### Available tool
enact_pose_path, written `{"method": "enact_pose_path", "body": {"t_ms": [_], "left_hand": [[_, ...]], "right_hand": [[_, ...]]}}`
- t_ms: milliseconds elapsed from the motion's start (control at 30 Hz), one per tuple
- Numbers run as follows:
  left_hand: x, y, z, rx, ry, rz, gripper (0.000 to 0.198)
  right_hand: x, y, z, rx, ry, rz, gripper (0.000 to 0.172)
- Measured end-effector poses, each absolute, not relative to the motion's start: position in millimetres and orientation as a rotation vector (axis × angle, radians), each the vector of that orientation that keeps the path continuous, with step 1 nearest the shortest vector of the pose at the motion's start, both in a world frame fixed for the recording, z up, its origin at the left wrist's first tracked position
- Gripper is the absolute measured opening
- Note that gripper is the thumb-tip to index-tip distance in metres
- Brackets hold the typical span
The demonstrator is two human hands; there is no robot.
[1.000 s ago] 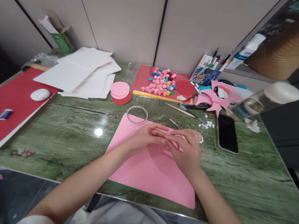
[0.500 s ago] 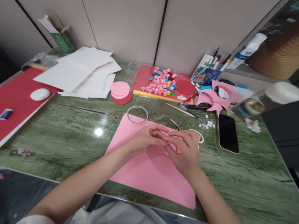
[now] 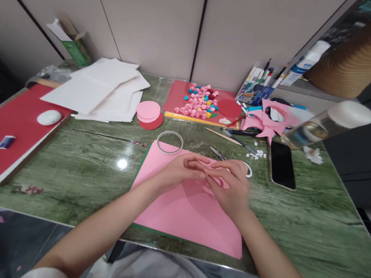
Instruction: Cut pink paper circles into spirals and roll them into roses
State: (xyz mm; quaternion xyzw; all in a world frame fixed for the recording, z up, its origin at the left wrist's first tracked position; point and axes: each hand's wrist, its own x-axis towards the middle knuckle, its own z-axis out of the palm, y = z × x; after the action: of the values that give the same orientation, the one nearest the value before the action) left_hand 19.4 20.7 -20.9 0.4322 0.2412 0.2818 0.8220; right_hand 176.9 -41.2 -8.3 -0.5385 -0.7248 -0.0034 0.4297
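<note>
My left hand (image 3: 179,171) and my right hand (image 3: 231,186) meet above a large pink paper sheet (image 3: 183,209) lying on the green table (image 3: 82,166). Both hands have their fingers curled, with the fingertips pinched together on a small pink paper piece (image 3: 208,175) between them. A thin clear tape ring (image 3: 170,142) rests at the sheet's far corner, just beyond my left hand. Small scissors (image 3: 217,152) lie just past my fingers.
A stack of pink and red paper discs (image 3: 149,114), a red sheet with several small coloured paper pieces (image 3: 199,105), white papers (image 3: 99,89), a computer mouse (image 3: 49,117) on a red board (image 3: 8,134), a phone (image 3: 282,164), pens (image 3: 260,78), pink offcuts (image 3: 270,118) and a bottle (image 3: 327,125) surround me.
My hands have stayed joined over the pink sheet, with only small shifts of the fingers around the pink piece. Nothing else on the table has moved.
</note>
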Motion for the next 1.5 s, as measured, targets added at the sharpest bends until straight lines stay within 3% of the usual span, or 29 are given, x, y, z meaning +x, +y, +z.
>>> {"method": "enact_pose_path", "body": {"t_ms": [700,1167,1500], "left_hand": [[22.5,18.7,-20.0,0.948,0.558,0.634,0.036],[22.3,18.1,-23.8,0.945,0.563,0.668,0.036],[24.1,17.0,-21.5,0.969,0.566,0.658,0.040]], "right_hand": [[175.2,-40.9,-13.1,-1.324,-1.869,-0.144,0.014],[174.0,-40.8,-13.0,-1.350,-1.834,-0.055,0.016],[173.6,-40.5,-12.0,-1.307,-1.863,-0.125,0.011]]}}
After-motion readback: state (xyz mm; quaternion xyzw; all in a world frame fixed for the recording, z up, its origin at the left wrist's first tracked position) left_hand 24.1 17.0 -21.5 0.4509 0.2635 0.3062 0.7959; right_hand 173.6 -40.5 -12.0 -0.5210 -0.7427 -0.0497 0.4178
